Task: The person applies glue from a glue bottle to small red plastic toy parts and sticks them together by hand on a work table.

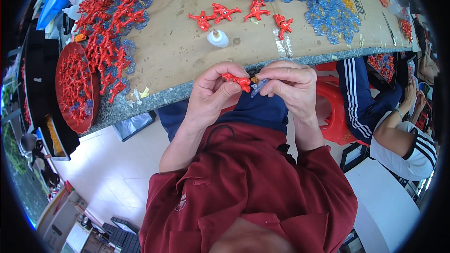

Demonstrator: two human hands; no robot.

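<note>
Red plastic made up the figurine (241, 83) pinched between the thumb and fingers of the left hand (212, 92), just short of the granite-edged tabletop (173, 68). The right hand (296, 85) had its thumb and fingertips clamped on a translucent blue piece (259, 88) beside the figurine; whether the two touched, I could not tell. A white squeeze bottle (218, 40) was beyond, between heaped red figurines (104, 42) and loose blue pieces (330, 22).

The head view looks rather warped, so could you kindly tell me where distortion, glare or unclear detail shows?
Head view: the grey table edge bows, and black fills the corners; head view too: bright glare whitens the floor tiles at left, and fine detail on the small blue piece in the right hand is hard to make out.
</note>
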